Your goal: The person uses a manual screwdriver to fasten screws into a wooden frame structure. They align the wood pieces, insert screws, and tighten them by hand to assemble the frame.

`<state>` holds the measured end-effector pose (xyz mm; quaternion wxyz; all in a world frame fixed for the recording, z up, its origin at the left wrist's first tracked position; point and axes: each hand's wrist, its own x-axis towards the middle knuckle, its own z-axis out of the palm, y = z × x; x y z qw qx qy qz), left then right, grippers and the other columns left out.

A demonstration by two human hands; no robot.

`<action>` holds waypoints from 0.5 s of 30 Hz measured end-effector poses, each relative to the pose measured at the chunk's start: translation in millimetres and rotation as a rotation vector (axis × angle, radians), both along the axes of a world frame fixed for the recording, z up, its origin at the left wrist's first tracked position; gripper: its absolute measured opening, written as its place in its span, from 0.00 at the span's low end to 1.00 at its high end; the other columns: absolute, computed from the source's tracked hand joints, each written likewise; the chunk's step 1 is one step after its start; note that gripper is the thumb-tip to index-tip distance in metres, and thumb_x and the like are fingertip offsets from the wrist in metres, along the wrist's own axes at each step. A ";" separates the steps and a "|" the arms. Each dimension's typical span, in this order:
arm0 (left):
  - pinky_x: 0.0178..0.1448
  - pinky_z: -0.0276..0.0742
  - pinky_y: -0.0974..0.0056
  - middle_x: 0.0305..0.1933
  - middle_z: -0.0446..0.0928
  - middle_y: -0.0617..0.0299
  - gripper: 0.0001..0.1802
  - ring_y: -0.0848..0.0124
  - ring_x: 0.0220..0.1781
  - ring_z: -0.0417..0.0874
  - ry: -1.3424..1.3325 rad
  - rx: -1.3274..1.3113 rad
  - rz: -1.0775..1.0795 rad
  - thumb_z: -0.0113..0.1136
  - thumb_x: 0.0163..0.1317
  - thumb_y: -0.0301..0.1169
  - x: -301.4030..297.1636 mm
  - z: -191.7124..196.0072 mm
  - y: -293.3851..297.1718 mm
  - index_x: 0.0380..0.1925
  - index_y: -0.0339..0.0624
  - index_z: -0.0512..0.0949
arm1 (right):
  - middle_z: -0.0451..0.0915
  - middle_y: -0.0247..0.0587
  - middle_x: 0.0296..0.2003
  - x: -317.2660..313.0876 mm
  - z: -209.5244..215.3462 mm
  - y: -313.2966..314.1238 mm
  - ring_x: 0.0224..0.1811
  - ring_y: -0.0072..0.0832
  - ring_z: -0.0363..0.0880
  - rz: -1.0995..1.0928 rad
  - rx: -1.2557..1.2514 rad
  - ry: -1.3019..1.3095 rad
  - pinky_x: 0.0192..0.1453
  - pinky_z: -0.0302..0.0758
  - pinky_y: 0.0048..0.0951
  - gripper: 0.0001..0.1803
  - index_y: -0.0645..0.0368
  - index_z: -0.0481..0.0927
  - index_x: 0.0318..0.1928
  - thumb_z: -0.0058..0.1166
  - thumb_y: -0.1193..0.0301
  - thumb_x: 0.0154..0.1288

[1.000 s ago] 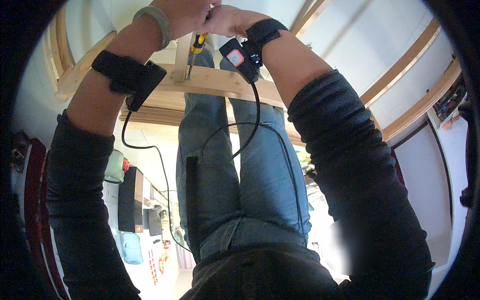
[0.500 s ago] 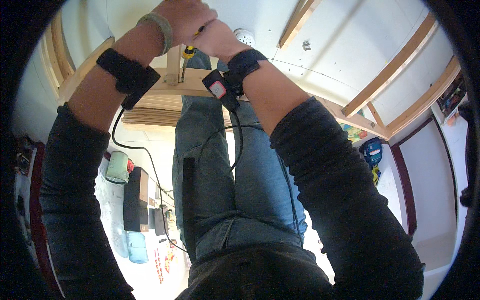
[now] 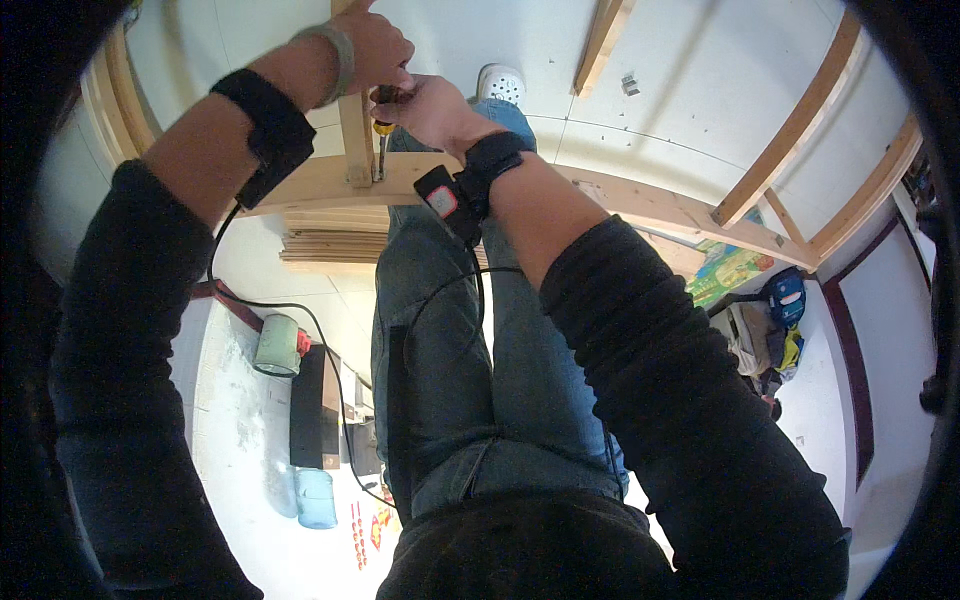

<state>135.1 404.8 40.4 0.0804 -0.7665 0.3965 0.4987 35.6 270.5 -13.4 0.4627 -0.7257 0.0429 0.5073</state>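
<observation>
At upper centre, we curl our right hand (image 3: 432, 110) round a yellow-and-black screwdriver (image 3: 384, 129) at a wooden beam (image 3: 408, 178), where leaning might slip its tip, our left hand (image 3: 378, 48) just above, its grip unclear

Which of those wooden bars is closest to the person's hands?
The short bar beside the yellow-and-black screwdriver, meeting the long crosswise beam. It runs up behind the left hand; the other bars show apart from both hands.
</observation>
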 end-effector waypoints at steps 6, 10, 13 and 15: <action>0.68 0.55 0.48 0.31 0.80 0.59 0.08 0.60 0.43 0.82 -0.184 -0.134 -0.014 0.55 0.56 0.30 -9.9 -9.8 -2.2 0.35 0.52 0.79 | 0.82 0.47 0.33 -0.9 15.6 -3.9 0.38 0.41 0.80 0.091 0.005 -0.242 0.44 0.76 0.37 0.15 0.58 0.80 0.40 0.52 0.59 0.65; 0.69 0.53 0.47 0.33 0.80 0.63 0.10 0.62 0.47 0.80 -0.230 -0.440 0.082 0.56 0.56 0.32 -13.1 -20.1 5.3 0.39 0.53 0.77 | 0.81 0.49 0.32 14.0 25.7 -10.9 0.39 0.46 0.79 0.265 -0.056 -0.213 0.44 0.75 0.42 0.16 0.58 0.80 0.39 0.52 0.58 0.64; 0.70 0.51 0.46 0.35 0.79 0.65 0.10 0.64 0.48 0.79 -0.124 -0.323 0.025 0.57 0.55 0.33 -8.3 -22.9 -4.7 0.39 0.54 0.76 | 0.81 0.48 0.32 13.9 31.2 -21.3 0.39 0.46 0.80 0.200 -0.099 -0.182 0.44 0.76 0.42 0.17 0.59 0.80 0.39 0.53 0.57 0.63; 0.71 0.50 0.45 0.35 0.79 0.67 0.09 0.66 0.49 0.78 -0.138 -0.261 -0.059 0.57 0.56 0.33 -1.7 -25.4 -16.7 0.38 0.55 0.77 | 0.81 0.49 0.33 9.9 32.4 -27.6 0.38 0.45 0.80 0.105 -0.183 -0.126 0.44 0.76 0.42 0.18 0.60 0.80 0.39 0.55 0.57 0.61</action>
